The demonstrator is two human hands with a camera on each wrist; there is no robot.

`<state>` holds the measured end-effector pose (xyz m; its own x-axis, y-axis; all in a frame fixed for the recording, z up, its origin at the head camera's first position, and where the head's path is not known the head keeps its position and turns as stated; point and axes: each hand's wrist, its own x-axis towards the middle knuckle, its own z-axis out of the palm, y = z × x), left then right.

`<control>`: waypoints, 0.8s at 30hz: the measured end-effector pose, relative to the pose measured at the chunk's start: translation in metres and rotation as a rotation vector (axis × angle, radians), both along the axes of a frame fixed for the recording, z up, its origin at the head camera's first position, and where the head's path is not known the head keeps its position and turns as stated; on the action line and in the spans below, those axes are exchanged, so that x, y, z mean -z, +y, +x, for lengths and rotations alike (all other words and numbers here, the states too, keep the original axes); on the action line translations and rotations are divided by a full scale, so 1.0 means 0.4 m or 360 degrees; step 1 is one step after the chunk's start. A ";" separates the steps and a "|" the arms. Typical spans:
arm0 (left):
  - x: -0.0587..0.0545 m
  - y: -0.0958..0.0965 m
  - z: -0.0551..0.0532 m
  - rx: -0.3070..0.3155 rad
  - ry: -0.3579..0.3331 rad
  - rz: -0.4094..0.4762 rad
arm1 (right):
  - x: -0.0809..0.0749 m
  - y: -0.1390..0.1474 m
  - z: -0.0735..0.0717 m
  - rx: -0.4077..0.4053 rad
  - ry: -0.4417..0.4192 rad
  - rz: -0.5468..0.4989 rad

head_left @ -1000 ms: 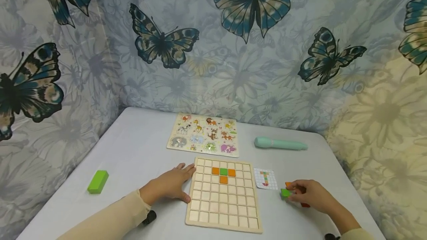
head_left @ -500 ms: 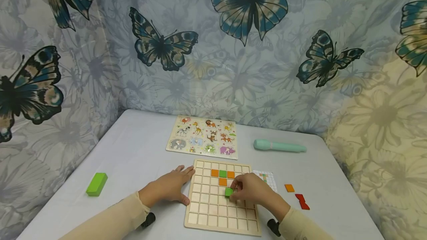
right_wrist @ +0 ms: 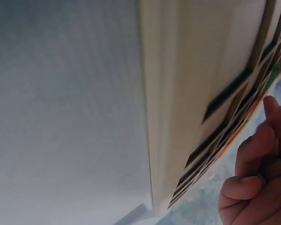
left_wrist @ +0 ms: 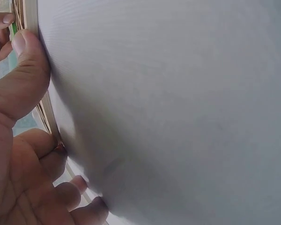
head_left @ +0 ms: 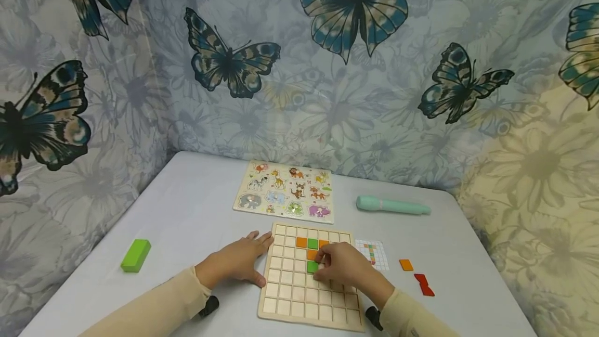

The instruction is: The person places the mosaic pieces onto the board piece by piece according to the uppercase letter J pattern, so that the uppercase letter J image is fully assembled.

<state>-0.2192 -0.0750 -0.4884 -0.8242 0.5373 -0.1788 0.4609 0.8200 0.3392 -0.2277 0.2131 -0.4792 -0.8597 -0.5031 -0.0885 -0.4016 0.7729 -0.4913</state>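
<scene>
A wooden grid board [head_left: 292, 307] lies on the table, with orange tiles [head_left: 301, 242] and a green tile [head_left: 312, 244] in its upper cells. Below them a second green tile [head_left: 312, 267] lies flat at a cell, pinched at its right side between the thumb and fingers of my right hand [head_left: 348, 264]. That hand covers part of the board's right half. At the left edge my left hand [head_left: 236, 260] rests with fingers spread; in the left wrist view its thumb [left_wrist: 30, 70] presses against the board's rim [left_wrist: 32, 16].
Right of the board are a pattern card [head_left: 378, 254], partly covered, a loose orange tile [head_left: 406, 264] and red pieces [head_left: 424, 285]. An animal puzzle [head_left: 285, 191] and a mint-green pen-shaped object [head_left: 393, 205] lie behind. A green block [head_left: 136, 256] stands far left.
My right hand picked up the green tile at the right, carried it left over the board, and brought it down below the orange tile. My left hand has stayed at the board's edge.
</scene>
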 end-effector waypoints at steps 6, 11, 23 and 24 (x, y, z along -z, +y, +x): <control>-0.004 0.002 0.004 0.0005 0.0012 0.0015 | -0.004 0.005 -0.001 0.0007 0.0029 0.0001; -0.009 0.002 0.000 0.0015 0.0031 -0.0007 | -0.004 -0.004 -0.008 -0.0052 0.0087 0.0009; 0.017 0.000 -0.010 0.0010 0.0028 -0.0035 | -0.060 0.155 -0.029 0.0311 -0.0002 -0.0007; 0.017 -0.002 -0.016 0.0016 0.0036 -0.0038 | -0.066 0.197 -0.037 0.0385 -0.0018 -0.0015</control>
